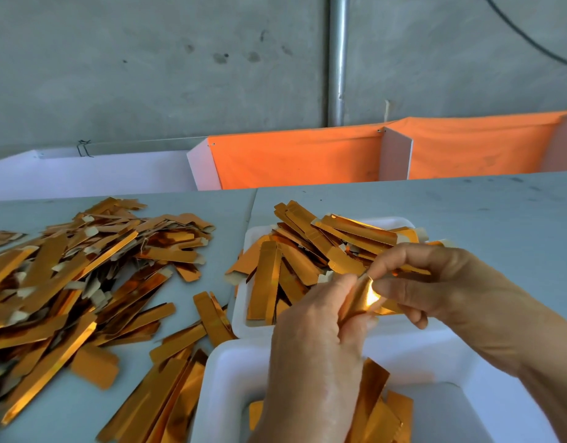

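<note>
Pinching one gold strip (360, 300) with left hand (311, 340) and right hand (435, 282) together, curling it over the tray (224, 366) at the worktop's (467, 212) front edge, likely for a short drop in. Kept within reach toward the left edge: the pile (68, 276).

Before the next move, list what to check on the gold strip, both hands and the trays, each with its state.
1. Left hand grips the gold strip: ok.
2. Right hand pinches the strip's upper end: ok.
3. Strip clear of what lies in the far tray: cannot tell, the fingers hide it.
4. Room in the near tray: ok.
5. More strips within reach in the loose pile: ok.
</note>
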The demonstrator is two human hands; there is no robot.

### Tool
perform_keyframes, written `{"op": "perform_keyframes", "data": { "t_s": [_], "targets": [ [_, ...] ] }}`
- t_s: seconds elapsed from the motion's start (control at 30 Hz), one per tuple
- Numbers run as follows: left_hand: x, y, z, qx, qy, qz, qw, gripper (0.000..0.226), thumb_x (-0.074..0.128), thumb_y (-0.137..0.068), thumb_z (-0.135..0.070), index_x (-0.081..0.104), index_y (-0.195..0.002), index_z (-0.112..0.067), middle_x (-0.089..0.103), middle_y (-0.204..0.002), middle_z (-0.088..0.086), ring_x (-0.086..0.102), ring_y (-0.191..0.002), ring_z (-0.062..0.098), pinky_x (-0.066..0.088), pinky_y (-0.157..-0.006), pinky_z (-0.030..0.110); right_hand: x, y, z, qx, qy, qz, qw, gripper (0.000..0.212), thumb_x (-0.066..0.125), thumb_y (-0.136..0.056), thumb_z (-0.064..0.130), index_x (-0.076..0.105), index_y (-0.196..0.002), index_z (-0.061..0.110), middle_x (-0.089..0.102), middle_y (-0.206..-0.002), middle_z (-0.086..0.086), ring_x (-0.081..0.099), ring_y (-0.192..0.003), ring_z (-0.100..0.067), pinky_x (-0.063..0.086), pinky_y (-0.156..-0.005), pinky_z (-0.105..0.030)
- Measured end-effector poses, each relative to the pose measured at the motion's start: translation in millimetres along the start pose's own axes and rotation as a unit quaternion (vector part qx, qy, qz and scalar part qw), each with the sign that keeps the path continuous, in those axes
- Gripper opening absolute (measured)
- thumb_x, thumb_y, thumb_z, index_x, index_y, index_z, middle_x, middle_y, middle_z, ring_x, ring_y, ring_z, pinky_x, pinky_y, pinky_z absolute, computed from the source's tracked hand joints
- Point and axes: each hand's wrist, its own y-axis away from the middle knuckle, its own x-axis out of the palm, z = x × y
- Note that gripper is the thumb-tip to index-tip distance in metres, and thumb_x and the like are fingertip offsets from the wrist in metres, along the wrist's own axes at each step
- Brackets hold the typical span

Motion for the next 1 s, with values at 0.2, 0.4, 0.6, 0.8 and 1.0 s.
{"op": "perform_keyframes", "data": {
  "t_s": [0.2,0.4,0.6,0.8,1.0],
  "targets": [
    [3,1,-2,0.033,-0.026,-0.002,0.999,0.044,0.054,-0.092,-0.039,0.043,-0.134,-0.042,0.054,-0.116,-0.025,0.046,-0.103,-0.009,0.040,-0.087,0.004,0,-1,-2,0.026,-0.063,0.011,0.998,0.007,0.068,-0.078,0.010,0.074,-0.078,0.014,0.051,-0.047,-0.004,0.047,-0.043,-0.011,0.040,-0.045,-0.014],
    [2,1,-1,0.045,0.000,-0.002,0.999,0.039,0.057,-0.091,-0.035,0.052,-0.129,-0.039,0.057,-0.108,-0.028,0.048,-0.099,-0.014,0.035,-0.083,-0.003,-5,1,-1,0.031,-0.155,0.033,0.987,0.021,0.069,-0.065,0.026,0.071,-0.079,0.011,0.052,-0.052,-0.011,0.045,-0.041,-0.014,0.041,-0.042,-0.018],
    [0,-1,0,0.043,0.050,0.022,0.998,0.037,0.056,-0.092,-0.032,0.053,-0.127,-0.042,0.057,-0.113,-0.026,0.048,-0.107,-0.011,0.037,-0.088,0.002,-13,0,-5,0.050,-0.187,0.030,0.981,0.016,0.063,-0.070,0.018,0.071,-0.083,0.013,0.054,-0.059,-0.014,0.047,-0.043,-0.015,0.041,-0.040,-0.019],
    [-1,-2,3,0.064,0.062,0.053,0.995,0.042,0.047,-0.094,-0.037,0.042,-0.135,-0.045,0.041,-0.119,-0.034,0.034,-0.117,-0.017,0.025,-0.092,-0.004,-18,0,-8,0.074,-0.196,0.056,0.976,0.014,0.075,-0.068,0.021,0.072,-0.077,0.011,0.053,-0.060,-0.012,0.048,-0.046,-0.014,0.043,-0.042,-0.019],
    [-1,-3,1,0.091,0.070,0.074,0.991,0.051,0.034,-0.086,-0.046,0.034,-0.137,-0.046,0.040,-0.115,-0.028,0.035,-0.116,-0.011,0.027,-0.090,-0.001,-22,0,-11,0.099,-0.221,0.100,0.965,0.014,0.080,-0.072,0.021,0.072,-0.080,0.011,0.056,-0.060,-0.008,0.050,-0.047,-0.012,0.045,-0.043,-0.018]
  ]
}}
